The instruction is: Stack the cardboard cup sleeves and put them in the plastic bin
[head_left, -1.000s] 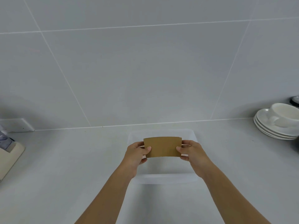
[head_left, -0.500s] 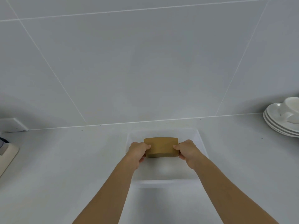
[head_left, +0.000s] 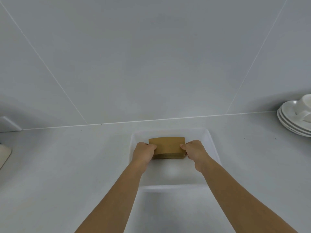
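A flat stack of brown cardboard cup sleeves (head_left: 168, 147) lies low inside the translucent white plastic bin (head_left: 214, 151) on the counter, in its far half. My left hand (head_left: 143, 153) grips the stack's left end and my right hand (head_left: 196, 151) grips its right end, thumbs on top. Whether the stack touches the bin floor I cannot tell.
A pile of white saucers with a white cup (head_left: 297, 117) stands at the far right of the counter. A white wall socket (head_left: 8, 124) sits at the left by the wall, and a beige appliance edge (head_left: 4, 154) shows at the left border. A tiled wall rises behind.
Both hands have lowered the stack from above the bin's rim down into the bin and tipped it flatter. The view has shifted slightly left and down.
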Motion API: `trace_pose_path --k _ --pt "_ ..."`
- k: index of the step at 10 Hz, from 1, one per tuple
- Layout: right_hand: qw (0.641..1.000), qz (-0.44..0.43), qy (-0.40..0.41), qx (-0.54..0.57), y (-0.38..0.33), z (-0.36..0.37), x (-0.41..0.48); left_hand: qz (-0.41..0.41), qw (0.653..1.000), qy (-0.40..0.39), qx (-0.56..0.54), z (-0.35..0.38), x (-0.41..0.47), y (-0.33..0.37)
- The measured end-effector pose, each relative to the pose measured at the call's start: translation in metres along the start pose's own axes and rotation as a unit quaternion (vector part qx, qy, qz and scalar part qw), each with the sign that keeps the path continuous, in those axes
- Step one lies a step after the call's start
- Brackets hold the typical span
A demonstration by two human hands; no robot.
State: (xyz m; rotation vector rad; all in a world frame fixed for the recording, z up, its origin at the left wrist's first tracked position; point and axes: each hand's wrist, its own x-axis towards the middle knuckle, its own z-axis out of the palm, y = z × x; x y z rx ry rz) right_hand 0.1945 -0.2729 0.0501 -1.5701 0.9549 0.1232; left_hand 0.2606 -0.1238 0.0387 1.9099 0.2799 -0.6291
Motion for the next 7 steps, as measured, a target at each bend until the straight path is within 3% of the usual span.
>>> trace_pose_path --k 4,6,7 --pt "1.0 -0.003 -0.026 0.007 0.001 -0.003 -0.002 -0.022 0.998 -0.03 -0.043 -0.004 -0.003 0.002" --pt "0.996 -0.064 -0.012 -0.062 -0.007 -0.016 -0.016 0.009 0.999 -0.034 0.0 -0.006 -0.016 0.006" --pt "0.986 -0.119 0.005 -0.114 -0.017 -0.029 -0.034 0.055 0.998 0.004 0.036 -0.009 -0.036 0.012"
